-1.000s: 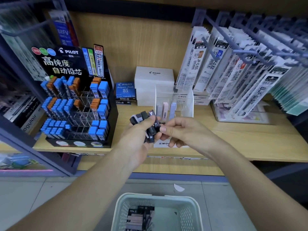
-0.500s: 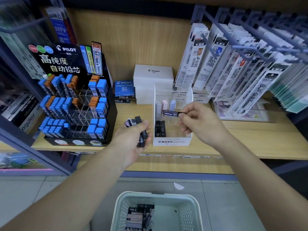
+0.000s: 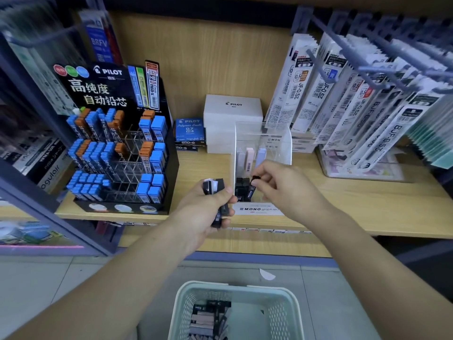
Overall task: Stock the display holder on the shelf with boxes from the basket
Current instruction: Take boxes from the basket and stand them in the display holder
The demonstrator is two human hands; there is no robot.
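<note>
My right hand (image 3: 282, 190), pinching one box (image 3: 253, 186), has dropped from above the holder (image 3: 263, 133) on the shelf (image 3: 367, 204) to tip it into the near row, while my left hand (image 3: 208, 212) grips the spare boxes (image 3: 213, 186), so stocking goes on, the basket (image 3: 291, 298) not yet emptied.

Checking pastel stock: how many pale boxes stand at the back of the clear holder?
3: a greyish box at left, a pink box in the middle, a lilac box at right. The right hand may hide more.

Stationery shop w/ Pilot lead display (image 3: 105, 89), pegged refill pks (image 3: 318, 94).
</note>
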